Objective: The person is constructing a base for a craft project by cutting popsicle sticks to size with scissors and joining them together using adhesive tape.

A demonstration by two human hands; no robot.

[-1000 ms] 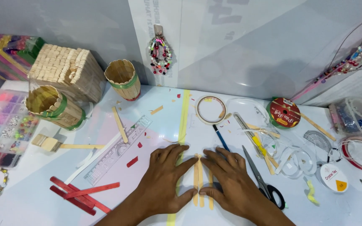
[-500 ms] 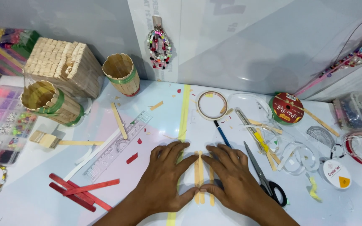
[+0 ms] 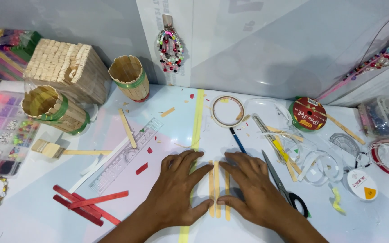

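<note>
Pressing flat on the white worktop (image 3: 32, 216), my left hand (image 3: 174, 191) lies with fingers spread, gripping nothing, its thumb and fingertips touching the left edge of the craft sticks (image 3: 217, 189). Further left lie red sticks (image 3: 88, 204) and a clear ruler (image 3: 124, 155). The craft sticks are pale, plain wood, three thin strips side by side, running away from me between my hands. My right hand (image 3: 253, 191) rests open too, bracing their right edge. Scissors (image 3: 282, 184) lie just beside it.

One head-worn camera looks steeply down and forward, close above both hands, the left hand (image 3: 174, 193) and right hand (image 3: 253, 191), taking in the table (image 3: 230, 135) to the rear wall.
</note>
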